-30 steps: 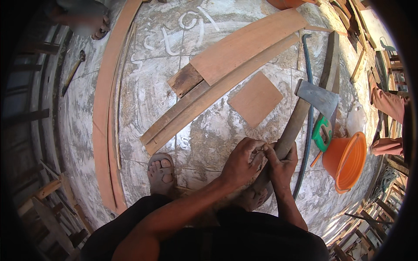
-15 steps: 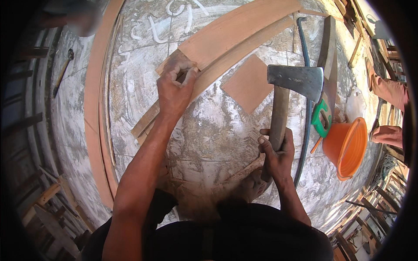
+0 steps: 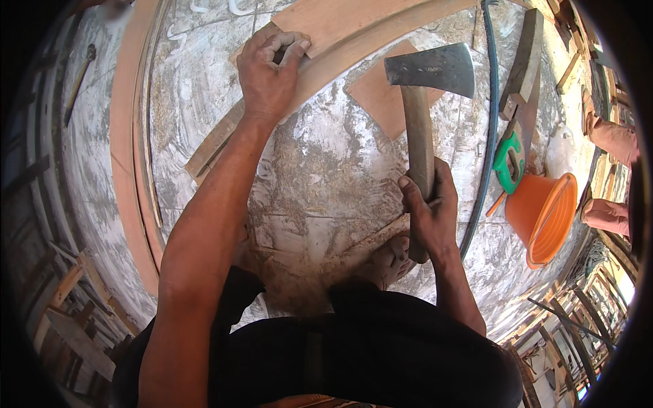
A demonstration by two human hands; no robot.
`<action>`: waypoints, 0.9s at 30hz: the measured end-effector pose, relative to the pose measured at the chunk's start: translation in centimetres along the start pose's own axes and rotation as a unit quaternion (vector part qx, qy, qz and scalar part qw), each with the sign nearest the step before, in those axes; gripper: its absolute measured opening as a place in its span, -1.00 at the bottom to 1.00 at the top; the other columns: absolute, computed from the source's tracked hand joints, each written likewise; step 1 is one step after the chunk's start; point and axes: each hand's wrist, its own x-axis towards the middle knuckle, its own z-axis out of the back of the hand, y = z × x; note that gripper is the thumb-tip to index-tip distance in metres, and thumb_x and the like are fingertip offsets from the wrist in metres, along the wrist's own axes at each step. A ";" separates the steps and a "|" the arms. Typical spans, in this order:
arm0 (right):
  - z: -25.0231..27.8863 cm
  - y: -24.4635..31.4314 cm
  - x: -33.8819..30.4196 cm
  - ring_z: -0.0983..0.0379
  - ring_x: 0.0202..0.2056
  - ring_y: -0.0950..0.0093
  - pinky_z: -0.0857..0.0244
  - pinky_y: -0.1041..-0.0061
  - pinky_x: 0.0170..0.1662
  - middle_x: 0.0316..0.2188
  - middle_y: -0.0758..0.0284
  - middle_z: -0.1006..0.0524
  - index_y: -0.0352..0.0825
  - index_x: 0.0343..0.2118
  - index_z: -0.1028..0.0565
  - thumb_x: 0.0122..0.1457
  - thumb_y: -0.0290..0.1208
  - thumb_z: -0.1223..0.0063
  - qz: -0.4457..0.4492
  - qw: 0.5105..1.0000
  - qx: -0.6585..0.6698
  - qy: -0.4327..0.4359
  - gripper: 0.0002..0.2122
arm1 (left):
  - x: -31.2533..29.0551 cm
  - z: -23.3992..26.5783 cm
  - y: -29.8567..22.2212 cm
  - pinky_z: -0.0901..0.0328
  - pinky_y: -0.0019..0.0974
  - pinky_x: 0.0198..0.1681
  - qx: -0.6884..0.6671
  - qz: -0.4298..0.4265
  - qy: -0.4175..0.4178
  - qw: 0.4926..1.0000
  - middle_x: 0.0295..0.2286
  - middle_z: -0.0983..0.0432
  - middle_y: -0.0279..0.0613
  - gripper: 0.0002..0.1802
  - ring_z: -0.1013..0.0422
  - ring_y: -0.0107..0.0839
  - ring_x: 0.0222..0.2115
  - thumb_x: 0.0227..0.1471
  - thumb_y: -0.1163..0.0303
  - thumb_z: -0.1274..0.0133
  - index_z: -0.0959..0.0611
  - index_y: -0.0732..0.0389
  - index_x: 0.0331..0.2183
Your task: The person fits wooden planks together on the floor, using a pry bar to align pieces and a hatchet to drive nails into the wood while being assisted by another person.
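My right hand (image 3: 435,211) is wrapped round the wooden handle of an axe (image 3: 420,129). Its dark steel head points away from me, above a square piece of brown board (image 3: 381,98) that it partly covers. Farther left, my left hand (image 3: 270,78) rests on the end of a long plywood strip (image 3: 333,20). Thumb and forefinger pinch together at the strip's edge; whatever lies between them is too small to make out. Beneath and along that strip runs a wooden batten (image 3: 354,47).
Right of the axe lie a dark pry bar (image 3: 488,136), a green-handled saw (image 3: 509,163) and a wooden block (image 3: 524,68). An orange bucket (image 3: 537,217) stands beside them. Long boards (image 3: 129,136) and a hammer (image 3: 80,81) lie at left. Another person's leg (image 3: 612,139) shows far right.
The axe in my right hand has swung left and now overlaps the square board. My left hand keeps its pinch at the strip's end. The whole scene has shifted upward in the picture.
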 end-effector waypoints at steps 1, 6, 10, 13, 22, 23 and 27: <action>0.0 0.0 0.1 -0.49 -0.32 0.48 -0.40 0.42 -0.22 -0.35 0.24 -0.56 -0.39 0.08 -0.40 0.26 -0.38 -0.25 0.012 1.000 -0.006 0.003 -0.61 | -0.3 0.0 -0.2 -0.38 -0.17 -0.09 -0.023 0.023 0.006 0.999 -0.29 -0.60 -0.04 -0.67 -0.50 -0.17 -0.23 0.10 0.17 -0.28 -0.79 0.26 -0.28; -0.3 2.0 0.5 -0.50 -0.35 0.46 -0.40 0.39 -0.25 -0.37 0.20 -0.58 -0.39 0.08 -0.39 0.26 -0.39 -0.24 0.016 1.000 -0.016 0.021 -0.60 | -0.2 0.4 -0.6 -0.35 -0.31 -0.04 0.001 0.030 0.037 0.999 -0.25 -0.61 -0.20 -0.75 -0.51 -0.38 -0.21 0.18 0.23 -0.20 -0.79 0.21 -0.25; -0.3 2.6 0.9 -0.52 -0.38 0.44 -0.40 0.38 -0.28 -0.39 0.16 -0.58 -0.39 0.09 -0.39 0.26 -0.40 -0.24 0.043 0.997 -0.048 0.032 -0.60 | -0.2 -0.2 -0.1 -0.37 -0.23 -0.06 -0.036 0.025 0.019 0.999 -0.25 -0.62 -0.11 -0.70 -0.54 -0.27 -0.25 0.13 0.18 -0.26 -0.80 0.21 -0.25; -0.3 3.4 1.4 -0.56 -0.37 0.39 -0.41 0.36 -0.28 -0.37 0.11 -0.59 -0.40 0.09 -0.38 0.26 -0.41 -0.22 0.075 0.994 -0.070 0.036 -0.61 | -0.1 -0.4 -0.3 -0.37 -0.19 -0.05 -0.043 0.044 0.022 0.998 -0.25 -0.63 -0.08 -0.68 -0.55 -0.19 -0.25 0.09 0.15 -0.30 -0.80 0.21 -0.26; -0.7 6.5 4.5 -0.57 0.00 0.35 -0.42 0.39 0.04 0.04 -0.02 -0.56 -0.34 0.33 -0.28 0.33 -0.43 -0.14 0.196 0.971 -0.127 0.047 -0.47 | -0.4 -0.9 0.9 -0.23 -0.13 0.12 -0.003 0.019 0.015 1.000 -0.23 -0.66 -0.21 -0.73 -0.50 -0.18 -0.16 0.08 0.11 -0.30 -0.81 0.09 -0.30; -0.6 7.0 4.7 -0.56 0.02 0.34 -0.42 0.38 0.05 0.06 -0.03 -0.55 -0.33 0.35 -0.26 0.33 -0.44 -0.13 0.235 0.962 -0.132 0.037 -0.46 | -0.4 -1.0 0.7 -0.22 -0.13 0.12 0.018 0.010 0.013 1.000 -0.24 -0.66 -0.21 -0.74 -0.49 -0.19 -0.13 0.08 0.11 -0.30 -0.81 0.07 -0.30; -1.2 8.0 5.2 -0.56 0.05 0.30 -0.43 0.37 0.06 0.09 -0.04 -0.53 -0.29 0.39 -0.21 0.34 -0.46 -0.12 0.330 0.932 -0.150 0.010 -0.41 | -0.1 -0.8 0.5 -0.35 -0.23 -0.10 0.040 -0.077 -0.013 0.996 -0.31 -0.62 -0.14 -0.79 -0.51 -0.22 -0.25 0.11 0.26 -0.24 -0.80 0.17 -0.29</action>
